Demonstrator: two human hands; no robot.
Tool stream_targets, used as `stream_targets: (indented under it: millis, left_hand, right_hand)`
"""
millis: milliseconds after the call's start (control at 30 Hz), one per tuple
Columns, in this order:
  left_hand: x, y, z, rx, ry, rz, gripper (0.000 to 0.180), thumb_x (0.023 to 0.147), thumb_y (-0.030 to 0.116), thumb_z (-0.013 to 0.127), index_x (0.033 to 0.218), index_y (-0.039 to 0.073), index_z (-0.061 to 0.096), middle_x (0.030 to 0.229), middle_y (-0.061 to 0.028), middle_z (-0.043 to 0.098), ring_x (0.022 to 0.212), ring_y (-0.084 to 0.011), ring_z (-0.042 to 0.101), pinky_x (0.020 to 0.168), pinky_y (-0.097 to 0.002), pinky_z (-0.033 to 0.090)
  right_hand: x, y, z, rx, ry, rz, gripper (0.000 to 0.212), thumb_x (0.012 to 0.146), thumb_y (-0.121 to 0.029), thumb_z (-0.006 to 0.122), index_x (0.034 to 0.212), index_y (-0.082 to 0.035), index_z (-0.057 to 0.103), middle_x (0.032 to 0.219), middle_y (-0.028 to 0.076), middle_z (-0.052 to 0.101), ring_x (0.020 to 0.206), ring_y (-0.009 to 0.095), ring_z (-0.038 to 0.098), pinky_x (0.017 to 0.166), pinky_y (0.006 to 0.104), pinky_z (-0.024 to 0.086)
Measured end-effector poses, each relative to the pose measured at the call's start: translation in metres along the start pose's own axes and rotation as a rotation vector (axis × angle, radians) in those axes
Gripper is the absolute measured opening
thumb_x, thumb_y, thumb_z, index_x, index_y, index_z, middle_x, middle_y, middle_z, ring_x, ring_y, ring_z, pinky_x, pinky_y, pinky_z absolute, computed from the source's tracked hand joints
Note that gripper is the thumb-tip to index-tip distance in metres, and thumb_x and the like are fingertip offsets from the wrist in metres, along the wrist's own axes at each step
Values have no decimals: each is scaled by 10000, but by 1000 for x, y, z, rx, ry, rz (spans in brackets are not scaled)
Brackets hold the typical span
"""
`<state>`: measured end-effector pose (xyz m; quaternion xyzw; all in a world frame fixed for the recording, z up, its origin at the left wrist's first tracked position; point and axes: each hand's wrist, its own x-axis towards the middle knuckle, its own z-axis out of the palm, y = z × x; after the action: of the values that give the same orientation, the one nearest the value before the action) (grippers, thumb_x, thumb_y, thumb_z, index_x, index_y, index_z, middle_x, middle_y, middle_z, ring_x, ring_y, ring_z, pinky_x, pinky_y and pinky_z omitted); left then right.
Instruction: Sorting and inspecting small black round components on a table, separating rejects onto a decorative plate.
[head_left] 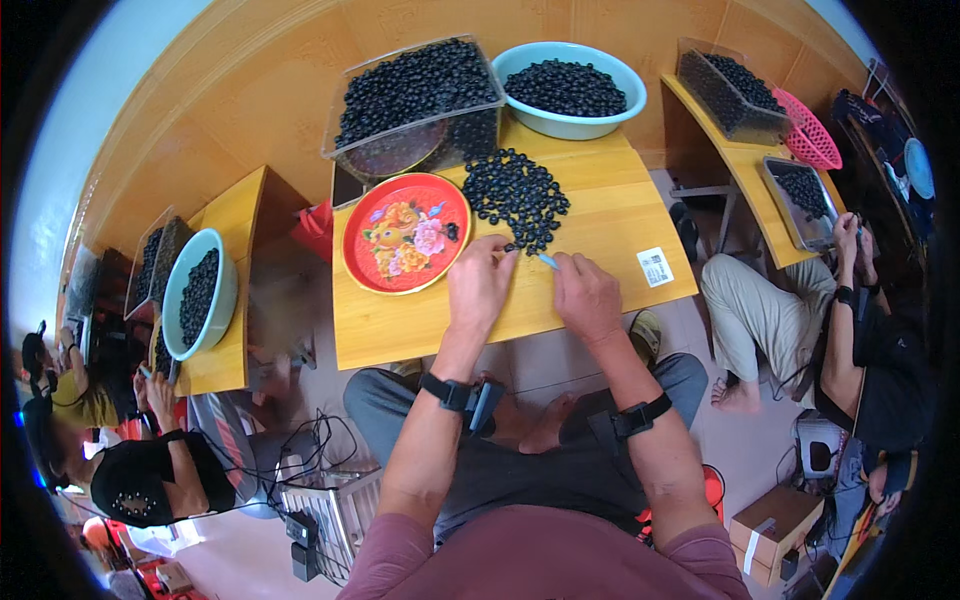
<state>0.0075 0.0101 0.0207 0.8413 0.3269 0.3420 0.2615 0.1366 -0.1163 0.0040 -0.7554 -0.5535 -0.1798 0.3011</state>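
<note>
Tabletop (610, 205) of yellow wood in front of us, seen from above. Our left hand (480, 285) is over its near part, thumb and fingertips pinched on one small dark ball (509, 247). Our right hand (588, 293) is closed around a light blue tool (548, 261), its tip pointing toward that ball; the hands are near each other, with a narrow gap between. We cannot tell whether tip and ball touch.

Just beyond the fingers we note a loose pile of dark balls (515, 195), spread on the bare wood. To the left, a round red tray (357, 240) printed with flowers; a little dark matter (451, 231) sits near its right side, too small for us to make out. Behind, a clear bin (420, 128) and a pale blue basin (575, 127) stand side by side, both heaped with similar balls. A white label (655, 267) is stuck at the table's right. We record dark straps (642, 414) on both wrists. Co-workers sit at other tables, left and right.
</note>
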Motion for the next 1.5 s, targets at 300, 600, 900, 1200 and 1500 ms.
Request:
stream_targets:
  millis: [300, 600, 900, 1200, 1500]
  left_hand:
    - [-24, 0, 26, -588, 54, -317, 224, 892, 25, 773, 1108, -32, 745, 1019, -107, 718, 853, -141, 726, 765, -271, 569]
    - [-26, 4, 28, -621, 57, -305, 342, 902, -35, 751, 1232, -22, 663, 984, -26, 665, 853, -73, 626, 793, -219, 534]
    - [-28, 2, 33, -557, 97, -265, 333, 848, -44, 771, 1174, -20, 709, 962, -88, 694, 795, -133, 662, 747, -278, 556]
    - [-28, 2, 32, -586, 81, -276, 335, 853, -40, 767, 1180, -17, 697, 948, -82, 692, 801, -133, 669, 764, -279, 567]
    - [-28, 6, 31, -586, 97, -299, 348, 859, -44, 774, 1173, 0, 631, 944, -66, 687, 820, -121, 671, 767, -273, 563]
  right_hand:
    - [-1, -4, -3, -23, 14, -2, 28, 900, -96, 604, 881, -76, 600, 739, 85, 579, 687, 282, 664, 574, 425, 543]
    - [-1, -5, -5, 16, 17, -20, 50, 919, -129, 643, 930, -80, 638, 737, 79, 571, 682, 270, 654, 567, 418, 535]
    - [-2, -3, -3, 27, 29, -90, 61, 909, -138, 656, 938, -85, 661, 726, 73, 559, 673, 266, 647, 565, 412, 535]
    - [-2, -2, -4, 34, 8, -86, 70, 908, -138, 653, 938, -75, 658, 738, 83, 564, 678, 273, 651, 572, 417, 539]
    - [0, -2, -5, 27, -29, -71, 59, 900, -130, 637, 921, -76, 647, 749, 87, 588, 691, 286, 668, 585, 424, 552]
